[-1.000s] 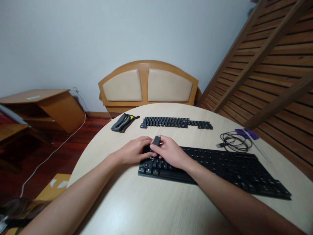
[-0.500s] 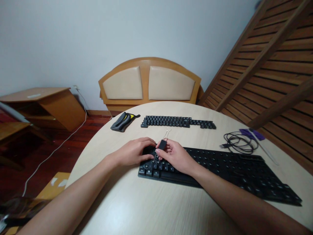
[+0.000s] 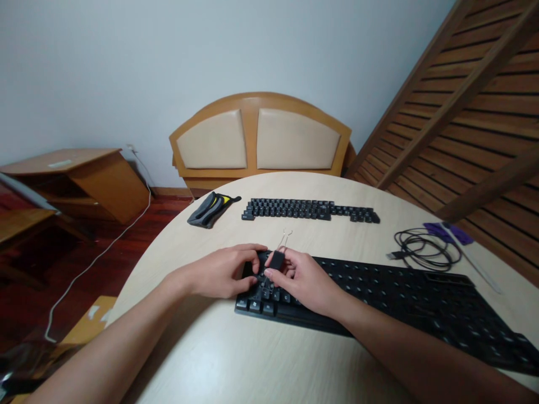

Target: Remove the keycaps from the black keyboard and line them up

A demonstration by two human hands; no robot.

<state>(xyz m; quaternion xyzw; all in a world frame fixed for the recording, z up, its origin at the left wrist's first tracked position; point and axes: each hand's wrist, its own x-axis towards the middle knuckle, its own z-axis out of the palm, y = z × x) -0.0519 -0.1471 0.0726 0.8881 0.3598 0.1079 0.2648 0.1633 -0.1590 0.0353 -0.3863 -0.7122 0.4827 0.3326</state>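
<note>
The keyboard point(image 3: 404, 297) lies on the bench point(image 3: 202, 353), and judging from how it looks, the work on it is well along but not finished. Beyond the keyboard's far edge, many loose keycaps point(image 3: 290, 209) are already set out in neat rows, a longer block and a shorter one beside it. Much of the keyboard's middle shows pale dots that look like bare posts, while at its near left corner the bottom-row keys point(image 3: 255, 306) still have their caps, with a few letter caps just above them; these seem to be part of what is left. The keyboard's right end is too dark to count. Over the keyboard's left end, the right of the two hands point(image 3: 309, 283) grips a black-handled wire puller point(image 3: 276, 260), its free prongs pointing away from the person. The left hand point(image 3: 233, 272) rests at that same end, thumb and forefinger only narrowly apart; whether a cap sits between them I cannot tell. Beyond the keyboard's right part lies a coiled cable point(image 3: 423, 252); a grey and yellow pouch point(image 3: 210, 210) sits past its left end.
</note>
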